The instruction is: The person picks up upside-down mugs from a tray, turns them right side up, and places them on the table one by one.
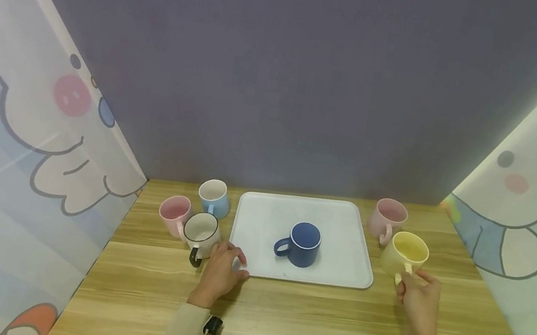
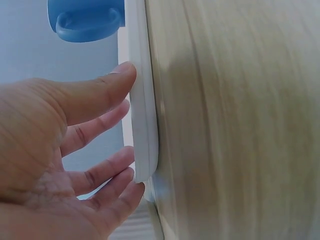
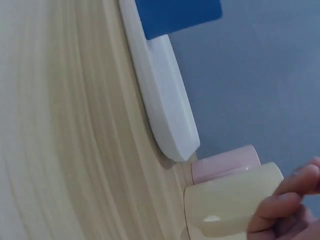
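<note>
My left hand is at the near left corner of a white tray, beside a white mug with a black rim and handle. In the left wrist view its thumb and loosely spread fingers are at the tray's rim, and nothing is held. At the right, my right hand pinches the handle of a yellow mug, which stands upright on the table. The right wrist view shows curled fingers beside that mug, partly cut off by the frame. A dark blue mug stands on the tray, handle to the left.
A pink mug stands just behind the yellow one. Left of the tray are another pink mug and a light blue mug. A grey panel closes the back of the wooden table, with printed walls on both sides.
</note>
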`<action>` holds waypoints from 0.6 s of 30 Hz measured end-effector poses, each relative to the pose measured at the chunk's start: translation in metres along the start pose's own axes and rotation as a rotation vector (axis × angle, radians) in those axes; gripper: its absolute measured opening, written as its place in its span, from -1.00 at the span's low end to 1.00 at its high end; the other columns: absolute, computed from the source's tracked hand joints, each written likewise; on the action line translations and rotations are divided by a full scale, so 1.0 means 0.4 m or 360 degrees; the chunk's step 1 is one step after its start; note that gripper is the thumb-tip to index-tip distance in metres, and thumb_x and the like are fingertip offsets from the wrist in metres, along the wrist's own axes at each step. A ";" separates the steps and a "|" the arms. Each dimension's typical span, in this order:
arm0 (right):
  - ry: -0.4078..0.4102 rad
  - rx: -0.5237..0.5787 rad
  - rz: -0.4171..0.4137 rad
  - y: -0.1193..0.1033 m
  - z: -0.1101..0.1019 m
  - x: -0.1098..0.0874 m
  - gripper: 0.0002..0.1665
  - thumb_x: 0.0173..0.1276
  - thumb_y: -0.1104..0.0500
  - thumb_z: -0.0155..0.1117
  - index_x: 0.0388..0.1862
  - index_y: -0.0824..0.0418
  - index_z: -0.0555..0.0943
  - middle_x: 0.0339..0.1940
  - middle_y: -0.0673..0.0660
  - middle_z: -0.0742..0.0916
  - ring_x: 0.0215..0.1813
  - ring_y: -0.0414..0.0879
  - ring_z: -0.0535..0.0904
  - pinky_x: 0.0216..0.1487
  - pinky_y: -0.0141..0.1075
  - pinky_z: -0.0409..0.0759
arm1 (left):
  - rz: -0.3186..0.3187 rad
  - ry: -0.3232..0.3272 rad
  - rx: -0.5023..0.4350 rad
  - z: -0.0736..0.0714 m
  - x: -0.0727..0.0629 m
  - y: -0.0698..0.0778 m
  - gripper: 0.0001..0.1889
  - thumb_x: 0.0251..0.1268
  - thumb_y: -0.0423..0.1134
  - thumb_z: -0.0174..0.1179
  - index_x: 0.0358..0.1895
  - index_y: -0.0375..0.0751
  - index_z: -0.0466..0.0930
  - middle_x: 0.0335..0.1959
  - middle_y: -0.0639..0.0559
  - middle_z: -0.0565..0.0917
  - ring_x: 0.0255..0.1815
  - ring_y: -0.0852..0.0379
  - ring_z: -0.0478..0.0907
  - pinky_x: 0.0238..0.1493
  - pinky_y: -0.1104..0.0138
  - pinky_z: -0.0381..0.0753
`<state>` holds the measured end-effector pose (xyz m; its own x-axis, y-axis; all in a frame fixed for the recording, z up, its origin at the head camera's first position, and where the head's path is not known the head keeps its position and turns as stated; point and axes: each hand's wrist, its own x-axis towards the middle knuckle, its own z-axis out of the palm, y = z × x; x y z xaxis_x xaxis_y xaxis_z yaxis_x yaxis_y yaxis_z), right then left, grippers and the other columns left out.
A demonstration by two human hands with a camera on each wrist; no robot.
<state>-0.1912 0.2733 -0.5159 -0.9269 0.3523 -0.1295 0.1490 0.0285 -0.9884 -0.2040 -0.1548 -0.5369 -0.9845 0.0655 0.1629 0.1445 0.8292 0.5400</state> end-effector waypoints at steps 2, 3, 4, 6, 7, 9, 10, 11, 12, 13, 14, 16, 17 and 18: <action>0.0050 0.0028 -0.0039 0.001 0.012 -0.005 -0.63 0.58 0.25 0.08 0.22 0.25 0.21 -0.68 -0.08 0.56 -0.63 -0.29 0.41 -0.60 -0.42 0.42 | -0.0005 -0.0003 0.0002 -0.002 -0.001 0.001 -0.73 -0.05 -0.23 0.61 -0.36 -0.04 0.66 -0.06 -0.12 0.57 0.06 -0.12 0.40 0.07 0.05 0.51; 0.0045 0.0009 -0.0070 0.002 0.017 -0.007 -0.69 0.58 0.25 0.08 0.18 0.20 0.24 -0.67 -0.08 0.56 -0.62 -0.29 0.41 -0.60 -0.42 0.42 | -0.0002 -0.0001 0.0007 -0.003 -0.002 0.002 -0.73 -0.05 -0.23 0.61 -0.35 -0.05 0.66 -0.06 -0.12 0.58 0.05 -0.12 0.41 0.07 0.05 0.52; 0.0032 -0.0029 -0.0105 0.005 0.022 -0.009 -0.73 0.59 0.24 0.08 0.14 0.18 0.27 -0.66 -0.08 0.56 -0.61 -0.28 0.41 -0.59 -0.41 0.43 | 0.0000 -0.0005 0.0010 -0.003 -0.001 0.003 -0.73 -0.05 -0.24 0.61 -0.34 -0.06 0.66 -0.06 -0.13 0.58 0.05 -0.12 0.41 0.06 0.05 0.53; -0.0029 -0.0123 -0.0170 0.011 0.032 -0.010 -0.81 0.61 0.22 0.06 0.08 0.18 0.31 -0.65 -0.07 0.55 -0.60 -0.27 0.42 -0.58 -0.41 0.43 | 0.0005 -0.0012 0.0011 -0.002 0.001 0.006 -0.71 -0.04 -0.24 0.61 -0.28 -0.07 0.66 -0.06 -0.14 0.59 0.05 -0.13 0.42 0.07 0.04 0.53; -0.0072 -0.0158 -0.0196 0.015 0.036 -0.010 -0.82 0.62 0.22 0.04 0.09 0.20 0.32 -0.64 -0.07 0.55 -0.60 -0.26 0.42 -0.57 -0.40 0.44 | 0.0012 -0.0014 0.0008 -0.001 0.002 0.008 -0.69 -0.04 -0.25 0.60 -0.25 -0.09 0.66 -0.07 -0.15 0.60 0.04 -0.13 0.45 0.06 0.04 0.54; -0.0149 -0.0247 -0.0248 0.020 0.045 -0.010 -0.79 0.63 0.24 -0.01 0.13 0.28 0.32 -0.62 -0.05 0.56 -0.58 -0.26 0.43 -0.57 -0.40 0.45 | 0.0030 0.0004 0.0016 0.003 0.002 0.017 -0.66 -0.05 -0.26 0.60 -0.21 -0.13 0.66 -0.11 -0.17 0.60 0.00 -0.15 0.50 0.03 0.01 0.53; -0.0189 -0.0293 -0.0257 0.023 0.050 -0.008 -0.76 0.63 0.26 -0.03 0.17 0.33 0.31 -0.60 -0.04 0.56 -0.58 -0.25 0.43 -0.56 -0.40 0.45 | 0.0029 0.0012 0.0026 0.005 0.003 0.023 -0.66 -0.04 -0.25 0.60 -0.20 -0.14 0.65 -0.13 -0.17 0.61 -0.01 -0.16 0.52 0.03 -0.02 0.52; -0.0232 -0.0335 -0.0259 0.026 0.053 -0.006 -0.73 0.63 0.27 -0.05 0.20 0.37 0.30 -0.58 -0.02 0.57 -0.58 -0.25 0.43 -0.55 -0.40 0.45 | 0.0026 0.0020 0.0031 0.008 0.004 0.031 -0.66 -0.02 -0.24 0.59 -0.18 -0.14 0.65 -0.15 -0.17 0.62 -0.03 -0.17 0.54 0.03 -0.06 0.50; -0.0280 -0.0379 -0.0257 0.029 0.056 -0.004 -0.69 0.62 0.28 -0.06 0.23 0.40 0.29 -0.56 0.00 0.58 -0.57 -0.25 0.44 -0.55 -0.39 0.44 | 0.0023 0.0027 0.0029 0.011 0.005 0.040 -0.67 0.01 -0.22 0.57 -0.18 -0.14 0.65 -0.16 -0.15 0.63 -0.05 -0.17 0.56 0.03 -0.08 0.48; -0.0322 -0.0420 -0.0248 0.032 0.060 0.000 -0.66 0.62 0.29 -0.06 0.26 0.43 0.27 -0.55 0.01 0.58 -0.56 -0.25 0.44 -0.54 -0.39 0.44 | 0.0022 0.0037 0.0016 0.016 0.007 0.049 -0.69 0.04 -0.21 0.56 -0.18 -0.14 0.65 -0.18 -0.14 0.64 -0.07 -0.16 0.57 0.01 -0.08 0.48; -0.0367 -0.0461 -0.0238 0.036 0.063 0.003 -0.63 0.62 0.29 -0.06 0.28 0.45 0.26 -0.53 0.03 0.58 -0.55 -0.25 0.44 -0.52 -0.39 0.44 | 0.0028 0.0048 0.0005 0.018 0.010 0.060 -0.71 0.08 -0.19 0.54 -0.19 -0.13 0.66 -0.18 -0.12 0.66 -0.08 -0.15 0.57 0.00 -0.08 0.47; -0.0440 -0.0534 -0.0204 0.046 0.069 0.013 -0.59 0.62 0.27 -0.03 0.31 0.47 0.25 -0.50 0.06 0.60 -0.53 -0.24 0.46 -0.50 -0.38 0.46 | 0.0040 0.0041 -0.0062 0.023 0.020 0.081 -0.75 0.18 -0.16 0.48 -0.15 -0.12 0.67 -0.18 -0.09 0.68 -0.09 -0.11 0.58 0.00 -0.04 0.47; -0.0466 -0.0582 -0.0198 0.051 0.072 0.018 -0.58 0.63 0.25 -0.01 0.31 0.48 0.26 -0.49 0.08 0.61 -0.52 -0.24 0.47 -0.48 -0.38 0.48 | 0.0059 0.0036 -0.0113 0.025 0.026 0.092 -0.77 0.23 -0.15 0.45 -0.12 -0.12 0.67 -0.18 -0.08 0.69 -0.10 -0.09 0.58 0.00 0.00 0.49; -0.0489 -0.0630 -0.0191 0.056 0.075 0.022 -0.57 0.63 0.24 0.00 0.30 0.48 0.26 -0.47 0.09 0.62 -0.50 -0.24 0.48 -0.46 -0.38 0.48 | 0.0084 0.0032 -0.0171 0.026 0.033 0.103 -0.77 0.27 -0.16 0.42 -0.09 -0.13 0.67 -0.18 -0.09 0.70 -0.10 -0.08 0.59 -0.02 0.04 0.51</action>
<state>-0.2066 0.2490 -0.5417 -0.9950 0.0354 -0.0929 0.0992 0.4245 -0.9000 -0.2121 -0.1141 -0.5211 -0.9732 0.0952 0.2095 0.2069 0.7604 0.6156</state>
